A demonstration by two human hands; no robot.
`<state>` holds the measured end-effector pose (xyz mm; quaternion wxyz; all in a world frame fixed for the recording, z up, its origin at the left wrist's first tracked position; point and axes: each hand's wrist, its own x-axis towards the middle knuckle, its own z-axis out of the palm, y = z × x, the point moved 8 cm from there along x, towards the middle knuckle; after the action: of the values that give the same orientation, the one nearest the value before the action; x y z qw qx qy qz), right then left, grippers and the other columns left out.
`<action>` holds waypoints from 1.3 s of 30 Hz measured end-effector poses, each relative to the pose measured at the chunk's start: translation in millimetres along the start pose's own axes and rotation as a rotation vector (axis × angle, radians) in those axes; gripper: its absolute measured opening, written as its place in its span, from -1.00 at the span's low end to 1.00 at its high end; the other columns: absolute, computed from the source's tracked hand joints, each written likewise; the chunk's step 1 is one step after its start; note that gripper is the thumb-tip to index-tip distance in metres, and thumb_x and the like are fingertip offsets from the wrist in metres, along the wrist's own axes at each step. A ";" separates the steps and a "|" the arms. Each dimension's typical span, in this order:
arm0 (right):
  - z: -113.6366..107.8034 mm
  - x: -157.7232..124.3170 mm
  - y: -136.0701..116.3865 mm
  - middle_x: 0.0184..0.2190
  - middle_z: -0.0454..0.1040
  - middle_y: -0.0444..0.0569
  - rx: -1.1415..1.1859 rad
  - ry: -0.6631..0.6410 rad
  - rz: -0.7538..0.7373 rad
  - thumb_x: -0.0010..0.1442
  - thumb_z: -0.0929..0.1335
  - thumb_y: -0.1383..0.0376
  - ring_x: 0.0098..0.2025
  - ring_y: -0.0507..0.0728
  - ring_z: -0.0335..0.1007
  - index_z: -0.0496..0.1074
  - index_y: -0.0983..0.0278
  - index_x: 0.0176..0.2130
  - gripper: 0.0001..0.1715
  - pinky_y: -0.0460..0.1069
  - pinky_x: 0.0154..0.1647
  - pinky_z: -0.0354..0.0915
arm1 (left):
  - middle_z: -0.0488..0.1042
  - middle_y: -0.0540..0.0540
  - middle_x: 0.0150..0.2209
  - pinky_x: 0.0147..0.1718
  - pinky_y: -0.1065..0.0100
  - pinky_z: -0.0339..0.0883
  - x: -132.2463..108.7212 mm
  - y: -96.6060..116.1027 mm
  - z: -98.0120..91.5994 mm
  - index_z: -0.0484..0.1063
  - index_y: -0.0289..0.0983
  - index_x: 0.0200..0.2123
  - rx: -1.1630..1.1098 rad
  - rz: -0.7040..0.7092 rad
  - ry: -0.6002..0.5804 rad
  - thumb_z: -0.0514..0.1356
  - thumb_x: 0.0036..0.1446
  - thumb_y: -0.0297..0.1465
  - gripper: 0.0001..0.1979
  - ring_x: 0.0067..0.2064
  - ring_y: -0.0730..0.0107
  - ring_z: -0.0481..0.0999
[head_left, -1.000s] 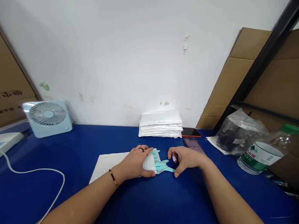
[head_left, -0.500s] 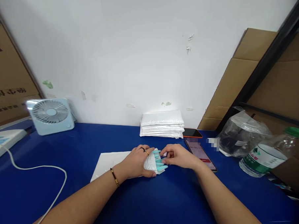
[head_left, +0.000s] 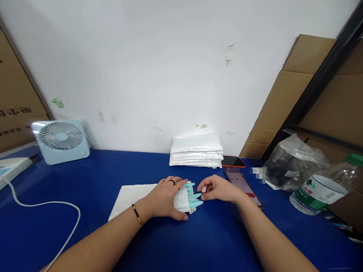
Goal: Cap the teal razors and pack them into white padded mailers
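Note:
A white bubble mailer point(head_left: 129, 196) lies flat on the blue table, its mouth facing right. Across that mouth end rests my left hand point(head_left: 166, 198), thumb along the near edge and fingers at the far edge, gripping it. Several slim turquoise sticks point(head_left: 193, 202) with tapered ends poke out of the mouth. Just right of their tips, my right hand point(head_left: 217, 189) is closed with curled fingers. A small pale pink piece point(head_left: 203, 189) shows between its fingers; its kind is unclear. Whether the fingertips touch a stick I cannot tell.
Behind stands a stack of white bubble mailers point(head_left: 196, 150) against the wall. Two phones point(head_left: 244, 186) lie to the right, near a bagged dark container point(head_left: 288, 164) and a water bottle point(head_left: 317, 194). At left are a small fan point(head_left: 61, 140), a power strip point(head_left: 8, 170) and its white cable point(head_left: 46, 202).
My right hand has drawn back slightly to the right from the stick tips, showing more of the pale pink piece. My left hand stays on the mailer.

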<state>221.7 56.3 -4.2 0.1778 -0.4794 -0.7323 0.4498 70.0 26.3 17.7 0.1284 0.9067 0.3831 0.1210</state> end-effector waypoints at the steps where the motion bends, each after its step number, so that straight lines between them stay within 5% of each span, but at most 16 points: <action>1: 0.2 -0.8 -3.1 -0.57 0.43 -0.13 -0.057 0.000 -0.027 -0.19 0.44 0.28 -0.51 0.02 0.34 0.49 0.31 -0.33 -0.68 -0.13 -0.52 0.23 | 0.17 -0.16 0.14 0.08 0.08 0.02 -0.7 0.6 -0.8 -0.04 -0.12 0.22 0.000 0.003 -0.003 0.24 -0.35 0.11 0.05 0.15 -0.02 0.11; 7: -8.9 -4.8 -8.9 -0.59 0.45 -0.11 -0.285 0.057 -0.055 -0.09 0.39 0.23 -0.55 0.03 0.33 0.50 0.29 -0.40 -0.80 -0.11 -0.55 0.20 | 0.17 -0.15 0.15 0.06 0.11 0.05 -1.9 2.4 -4.4 -0.06 -0.11 0.23 0.028 -0.008 -0.011 0.26 -0.26 -0.01 -0.02 0.14 -0.01 0.13; 12: -23.7 -9.4 -4.2 -0.61 0.44 -0.09 -0.199 0.089 -0.003 -0.07 0.37 0.23 -0.58 0.02 0.33 0.49 0.31 -0.42 -0.80 -0.13 -0.60 0.18 | 0.17 -0.13 0.15 0.05 0.10 0.06 -2.2 5.2 -6.5 -0.07 -0.11 0.22 0.036 0.004 -0.008 0.24 -0.24 0.00 -0.04 0.14 0.01 0.14; 18: 7.6 -0.3 -10.5 -0.53 0.47 -0.05 0.145 -0.003 0.016 -0.05 0.36 0.21 -0.57 0.00 0.36 0.48 0.36 -0.41 -0.75 -0.12 -0.57 0.25 | 0.17 -0.15 0.16 0.06 0.09 0.04 -1.8 2.4 -5.2 -0.05 -0.12 0.22 0.030 -0.021 -0.018 0.24 -0.26 0.01 -0.03 0.14 -0.02 0.14; 22: 6.1 -3.9 -15.3 -0.54 0.47 -0.07 0.142 -0.002 -0.005 -0.11 0.42 0.20 -0.55 0.00 0.36 0.47 0.37 -0.33 -0.66 -0.12 -0.53 0.29 | 0.18 -0.15 0.15 0.05 0.10 0.06 -1.4 1.1 -4.8 -0.04 -0.13 0.22 0.032 -0.017 -0.013 0.24 -0.27 0.02 -0.02 0.14 -0.02 0.14; 27: 15.2 -10.4 -11.4 -0.60 0.46 -0.09 0.136 -0.159 0.049 -0.24 0.48 0.23 -0.52 0.06 0.43 0.45 0.36 -0.42 -0.66 -0.09 -0.51 0.33 | 0.19 -0.14 0.14 0.04 0.13 0.08 -2.1 1.0 -5.2 -0.05 -0.12 0.22 0.027 -0.012 -0.009 0.23 -0.26 0.03 -0.03 0.13 0.00 0.16; 32: 23.8 -0.6 -21.8 -0.63 0.42 -0.12 0.011 -0.030 -0.059 -0.14 0.44 0.17 -0.60 0.00 0.36 0.47 0.34 -0.47 -0.73 -0.13 -0.56 0.25 | 0.20 -0.14 0.14 0.04 0.14 0.09 -1.7 1.1 -4.3 -0.03 -0.14 0.21 0.034 -0.001 0.003 0.24 -0.27 0.02 -0.03 0.12 0.02 0.17; 39: -0.4 2.5 -18.1 -0.52 0.44 -0.10 -0.074 0.229 -0.097 -0.14 0.45 0.15 -0.51 0.02 0.34 0.45 0.29 -0.27 -0.60 -0.14 -0.54 0.21 | 0.19 -0.13 0.14 0.04 0.11 0.09 -2.1 1.9 -5.6 -0.04 -0.14 0.22 0.030 -0.003 -0.011 0.23 -0.25 0.01 -0.04 0.13 0.01 0.14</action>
<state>210.9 56.1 10.5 0.2640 -0.4977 -0.7457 0.3556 68.1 24.3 23.3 0.1172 0.9086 0.3854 0.1099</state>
